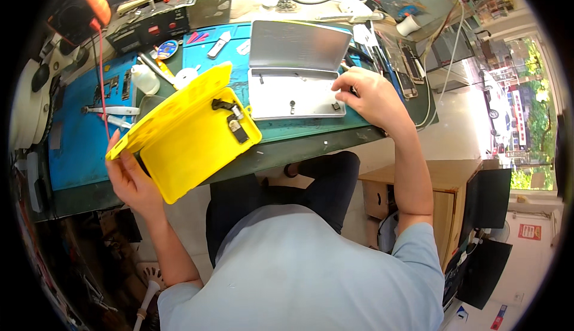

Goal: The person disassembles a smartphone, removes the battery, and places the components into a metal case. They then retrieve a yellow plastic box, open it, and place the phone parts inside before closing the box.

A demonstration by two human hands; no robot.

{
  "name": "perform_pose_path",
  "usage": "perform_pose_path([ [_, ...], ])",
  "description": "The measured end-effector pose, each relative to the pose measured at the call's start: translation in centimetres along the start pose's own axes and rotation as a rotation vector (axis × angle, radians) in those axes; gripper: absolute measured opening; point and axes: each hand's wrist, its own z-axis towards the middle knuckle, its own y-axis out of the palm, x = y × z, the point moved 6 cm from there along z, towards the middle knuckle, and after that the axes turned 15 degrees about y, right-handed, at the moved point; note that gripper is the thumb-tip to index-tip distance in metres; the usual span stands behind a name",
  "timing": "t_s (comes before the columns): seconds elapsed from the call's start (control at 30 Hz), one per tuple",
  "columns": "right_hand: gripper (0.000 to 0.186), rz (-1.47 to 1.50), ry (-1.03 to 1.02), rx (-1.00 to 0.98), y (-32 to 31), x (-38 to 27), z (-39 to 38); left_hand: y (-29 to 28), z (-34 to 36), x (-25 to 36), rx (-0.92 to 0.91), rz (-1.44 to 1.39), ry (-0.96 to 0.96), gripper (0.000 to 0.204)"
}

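My left hand (133, 182) grips the lid edge of an open yellow plastic case (188, 154), tilted at the bench's front edge. Several small black electronic parts (237, 129), one with a silvery piece, lie at the case's far right corner. To the right of it, an open shallow metal tin (272, 99) stands on the mat, its grey lid (299, 45) raised at the back. A few tiny dark parts (292, 105) are scattered inside. My right hand (372, 96) is at the tin's right side, fingers curled together; whatever is between the fingertips, if anything, cannot be made out.
Blue work mats (78, 160) cover the bench. A white squeeze bottle (145, 80), tweezers (113, 110) and a solder spool (167, 49) lie left. Phone frames (409, 71) and long tools lie right of the tin. A red cable (102, 86) hangs at left; a wooden cabinet (382, 178) stands right.
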Motion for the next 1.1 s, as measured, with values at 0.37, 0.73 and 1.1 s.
perform_pose_path([
  [0.37, 0.015, -0.277, -0.05, -0.069, 1.7, 0.9, -0.1, 0.0, 0.1, 0.2, 0.002, 0.021, -0.008, 0.029],
  [0.73, 0.014, 0.358, -0.104, -0.036, 1.7, -5.6, -0.5, 0.1, -0.1, 0.1, 0.025, -0.005, -0.059, 0.031],
  [1.1, 0.01, 0.313, -0.348, 0.01, 5.1, -11.1, -1.9, 0.0, 0.0, 0.0, 0.003, 0.02, -0.045, 0.03],
])
